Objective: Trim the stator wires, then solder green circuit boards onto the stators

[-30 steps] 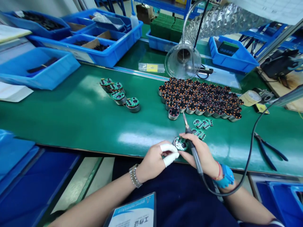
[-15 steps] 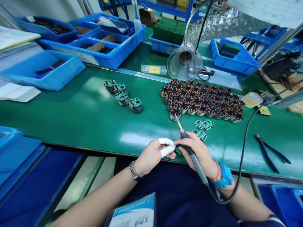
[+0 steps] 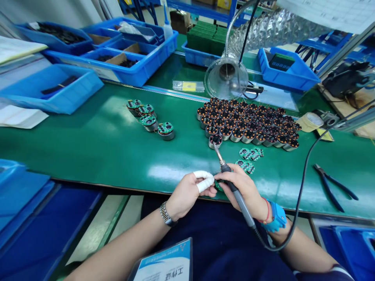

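My right hand (image 3: 247, 193) is closed around a soldering iron (image 3: 243, 207). The iron's metal tip points away from me, and in the picture it overlaps the front edge of the nearest motor stator (image 3: 215, 141); whether they touch I cannot tell. White covers wrap the thumb and index finger of my left hand (image 3: 187, 193). Those fingers are pinched together against the right fingertips, and what they grip is too small to make out. Partly hidden between my hands is a green circuit board (image 3: 218, 185). Several loose circuit boards (image 3: 245, 167) lie just beyond my right hand.
Rows of stators (image 3: 247, 124) fill the mat's far right. To the left stand several stators topped with boards (image 3: 165, 130). Cutting pliers (image 3: 334, 187) lie at right, past the iron's cable (image 3: 301, 187). A clear extraction hood (image 3: 226, 80) hangs behind; blue bins (image 3: 140, 72) line the back.
The whole view has shifted slightly. My hands keep nearly the same pose, with the left fingertips still pinched beside the right ones and the iron still held.
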The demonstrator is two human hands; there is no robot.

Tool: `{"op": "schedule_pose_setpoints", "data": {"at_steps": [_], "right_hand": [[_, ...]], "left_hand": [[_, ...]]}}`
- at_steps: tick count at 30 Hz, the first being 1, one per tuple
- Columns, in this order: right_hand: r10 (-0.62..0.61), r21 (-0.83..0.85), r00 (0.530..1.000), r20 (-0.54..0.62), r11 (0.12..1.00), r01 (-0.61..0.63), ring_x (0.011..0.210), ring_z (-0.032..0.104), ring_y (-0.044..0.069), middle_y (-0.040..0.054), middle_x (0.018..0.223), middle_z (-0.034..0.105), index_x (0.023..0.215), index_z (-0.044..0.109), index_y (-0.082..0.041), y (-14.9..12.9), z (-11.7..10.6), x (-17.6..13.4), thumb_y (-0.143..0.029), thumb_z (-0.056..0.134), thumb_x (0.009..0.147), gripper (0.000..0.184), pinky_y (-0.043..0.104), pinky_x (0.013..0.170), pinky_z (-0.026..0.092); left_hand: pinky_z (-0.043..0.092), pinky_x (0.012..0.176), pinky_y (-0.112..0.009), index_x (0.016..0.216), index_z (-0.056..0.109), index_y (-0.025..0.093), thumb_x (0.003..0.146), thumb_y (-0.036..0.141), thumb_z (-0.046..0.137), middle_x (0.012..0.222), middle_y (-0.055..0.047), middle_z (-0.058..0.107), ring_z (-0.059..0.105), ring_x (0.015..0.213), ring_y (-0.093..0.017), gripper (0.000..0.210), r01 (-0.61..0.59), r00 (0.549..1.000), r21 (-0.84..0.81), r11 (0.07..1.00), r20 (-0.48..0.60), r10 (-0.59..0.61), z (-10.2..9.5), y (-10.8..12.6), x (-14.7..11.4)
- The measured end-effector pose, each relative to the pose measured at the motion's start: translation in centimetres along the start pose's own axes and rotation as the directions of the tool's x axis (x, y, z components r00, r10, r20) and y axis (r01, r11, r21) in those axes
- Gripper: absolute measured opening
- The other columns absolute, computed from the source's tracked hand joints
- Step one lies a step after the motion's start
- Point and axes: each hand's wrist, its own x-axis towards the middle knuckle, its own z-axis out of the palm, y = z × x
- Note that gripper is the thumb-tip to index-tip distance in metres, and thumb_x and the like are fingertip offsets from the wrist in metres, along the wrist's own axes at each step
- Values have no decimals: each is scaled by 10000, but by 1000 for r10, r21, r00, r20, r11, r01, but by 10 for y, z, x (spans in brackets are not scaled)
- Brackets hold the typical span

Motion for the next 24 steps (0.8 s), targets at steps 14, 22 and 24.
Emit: {"op": "schedule_pose_setpoints", "data": {"at_steps": [14,22,24], "right_hand": [[187,272,978,-90,949,-157,708,538,163,43,755,626,951,654,-194,-7,-52,-4,-133,547,782,209,331,640,446],[225,325,974,6,921,-215,684,529,164,34,700,634,895,673,-195,-6,-53,1,-151,551,783,171,334,635,433],[226,319,974,20,922,-220,687,529,167,36,698,634,894,673,-194,-6,-53,2,-155,551,783,170,334,631,430]], "left_hand": [[509,568,-252,696,549,125,680,208,642,572,-3,607,597,531,-115,126,20,1000,68,998,7,-20,2,6,5],[514,574,-253,686,550,120,690,174,612,565,2,600,595,528,-109,82,21,1000,66,998,10,-22,2,7,5],[516,578,-256,693,550,121,694,173,609,569,2,601,598,531,-111,79,21,1000,66,998,12,-22,1,6,5]]}}
